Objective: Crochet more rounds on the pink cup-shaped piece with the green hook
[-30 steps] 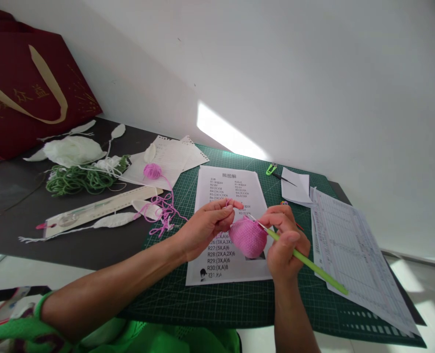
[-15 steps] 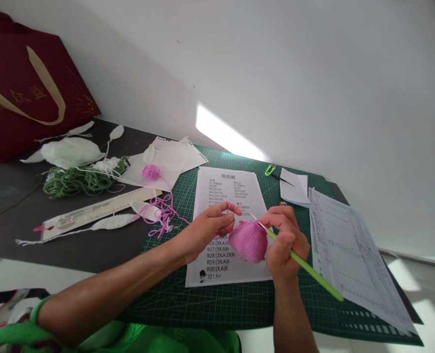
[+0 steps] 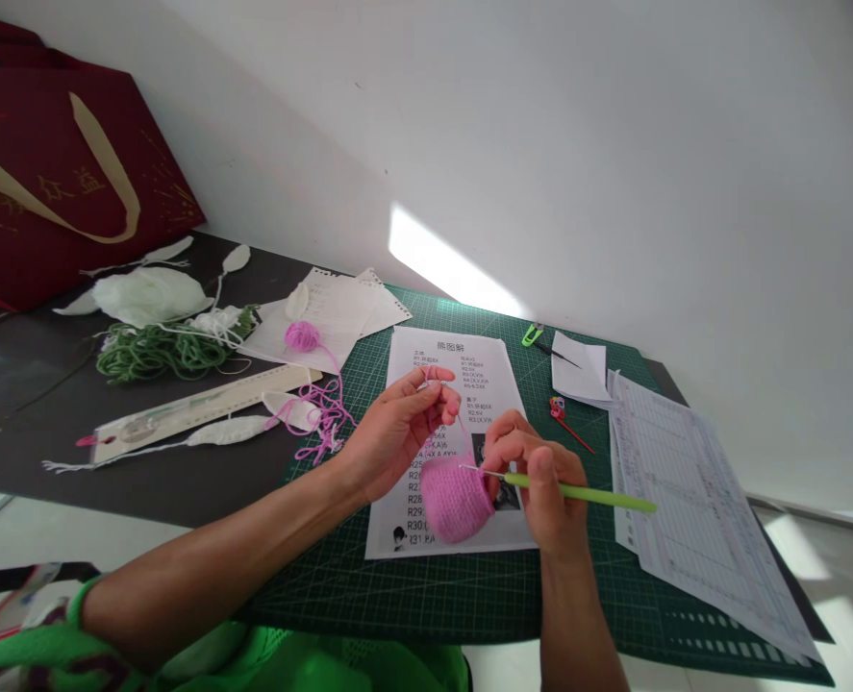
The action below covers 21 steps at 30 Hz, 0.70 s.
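My right hand (image 3: pixel 545 481) is closed around a crochet hook (image 3: pixel 606 496) with a light green handle. Its metal tip lies at the upper edge of a pink crocheted piece (image 3: pixel 455 505), rounded like a cup, and my right fingertips touch that piece's edge. Above and to the left, my left hand (image 3: pixel 401 423) pinches pink yarn (image 3: pixel 464 432), which runs down from the fingers to the piece. Loose pink strands trail left to a small pink yarn ball (image 3: pixel 302 335). Under both hands lies a printed pattern sheet (image 3: pixel 415 384), partly covered.
A green cutting mat (image 3: pixel 368 384) underlies the work. On the left are green yarn (image 3: pixel 159 352), white yarn (image 3: pixel 148 296), a ruler (image 3: pixel 210 404) and white crocheted leaf shapes (image 3: pixel 228 431). Green snips (image 3: pixel 532 333), a red stick (image 3: pixel 574 437) and ruled sheets (image 3: pixel 686 481) lie right.
The pink piece has tipped and moved slightly left and down. My left hand has risen away from it, with yarn now stretched between them. The hook has swung closer to level.
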Available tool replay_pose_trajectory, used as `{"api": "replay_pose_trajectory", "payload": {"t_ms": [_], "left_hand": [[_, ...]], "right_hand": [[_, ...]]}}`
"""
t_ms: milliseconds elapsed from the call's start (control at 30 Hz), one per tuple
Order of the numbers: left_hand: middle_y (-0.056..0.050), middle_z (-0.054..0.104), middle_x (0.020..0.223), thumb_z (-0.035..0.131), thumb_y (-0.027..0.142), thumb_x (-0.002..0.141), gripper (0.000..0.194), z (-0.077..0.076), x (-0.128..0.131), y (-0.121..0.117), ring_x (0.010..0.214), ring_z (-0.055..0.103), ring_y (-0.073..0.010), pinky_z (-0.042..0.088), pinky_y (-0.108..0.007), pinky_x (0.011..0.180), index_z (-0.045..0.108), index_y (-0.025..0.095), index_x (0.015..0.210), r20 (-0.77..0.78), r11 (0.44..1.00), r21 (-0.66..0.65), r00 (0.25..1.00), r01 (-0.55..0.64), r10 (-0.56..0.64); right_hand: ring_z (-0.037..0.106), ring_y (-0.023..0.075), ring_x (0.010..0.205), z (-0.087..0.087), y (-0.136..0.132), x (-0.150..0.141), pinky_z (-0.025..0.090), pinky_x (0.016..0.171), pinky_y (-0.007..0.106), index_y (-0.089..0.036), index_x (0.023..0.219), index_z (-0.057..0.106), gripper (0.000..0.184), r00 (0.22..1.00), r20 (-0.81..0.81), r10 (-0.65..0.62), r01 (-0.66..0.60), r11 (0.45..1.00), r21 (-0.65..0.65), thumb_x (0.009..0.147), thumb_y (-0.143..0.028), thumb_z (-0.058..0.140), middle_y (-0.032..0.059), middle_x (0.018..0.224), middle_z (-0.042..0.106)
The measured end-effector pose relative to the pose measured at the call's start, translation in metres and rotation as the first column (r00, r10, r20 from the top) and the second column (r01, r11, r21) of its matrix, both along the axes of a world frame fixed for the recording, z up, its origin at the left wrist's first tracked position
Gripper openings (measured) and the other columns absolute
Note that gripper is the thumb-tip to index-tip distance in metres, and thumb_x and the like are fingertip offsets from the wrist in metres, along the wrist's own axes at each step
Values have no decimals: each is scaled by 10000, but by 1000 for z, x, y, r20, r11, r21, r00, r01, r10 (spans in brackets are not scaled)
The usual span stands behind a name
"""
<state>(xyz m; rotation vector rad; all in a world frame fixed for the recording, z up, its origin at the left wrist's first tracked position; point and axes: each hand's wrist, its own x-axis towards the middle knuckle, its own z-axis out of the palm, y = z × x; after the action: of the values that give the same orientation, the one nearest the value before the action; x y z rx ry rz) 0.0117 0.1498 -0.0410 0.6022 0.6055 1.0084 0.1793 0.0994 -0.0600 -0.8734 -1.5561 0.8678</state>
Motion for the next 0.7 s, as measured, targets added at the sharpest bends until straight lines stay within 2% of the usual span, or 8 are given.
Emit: {"api": "replay_pose_trajectory", "payload": {"t_ms": [200, 300, 533, 700], "left_hand": [[-17, 613, 738, 478, 121, 946, 120, 1, 1, -1, 663, 539, -102, 430, -217, 699, 577, 120, 1016, 5, 996, 6, 996, 90, -90], [-29, 632, 768, 475, 125, 952, 138, 2, 1, -1, 697, 558, -111, 440, -233, 734, 578, 112, 1043, -10, 995, 21, 996, 94, -94], [-47, 664, 828, 494, 124, 941, 140, 4, 2, -2, 761, 590, -123, 443, -250, 800, 594, 111, 1038, -2, 998, 44, 999, 38, -38], [-49, 670, 880, 531, 162, 932, 147, 4, 1, -3, 807, 591, -135, 431, -281, 855, 609, 134, 1054, -26, 996, 76, 999, 38, -36]], "right_hand": [[549, 183, 689, 1, 0, -1, 431, 653, 350, -205, 623, 621, 519, 999, -45, 2, -1, 1000, 19, 1000, -436, 348, 23, 502, 569], [544, 181, 682, 1, 0, -1, 433, 649, 350, -203, 633, 636, 521, 998, -51, -22, 22, 1000, 13, 992, -459, 358, 25, 513, 575], [544, 191, 715, 1, 0, 0, 430, 641, 340, -206, 658, 657, 548, 989, -142, 31, -43, 996, -82, 988, -505, 339, 32, 502, 554], [531, 196, 700, 6, 1, 0, 427, 639, 337, -208, 622, 651, 591, 979, -201, 17, -54, 982, -183, 973, -556, 329, 36, 456, 532]]}}
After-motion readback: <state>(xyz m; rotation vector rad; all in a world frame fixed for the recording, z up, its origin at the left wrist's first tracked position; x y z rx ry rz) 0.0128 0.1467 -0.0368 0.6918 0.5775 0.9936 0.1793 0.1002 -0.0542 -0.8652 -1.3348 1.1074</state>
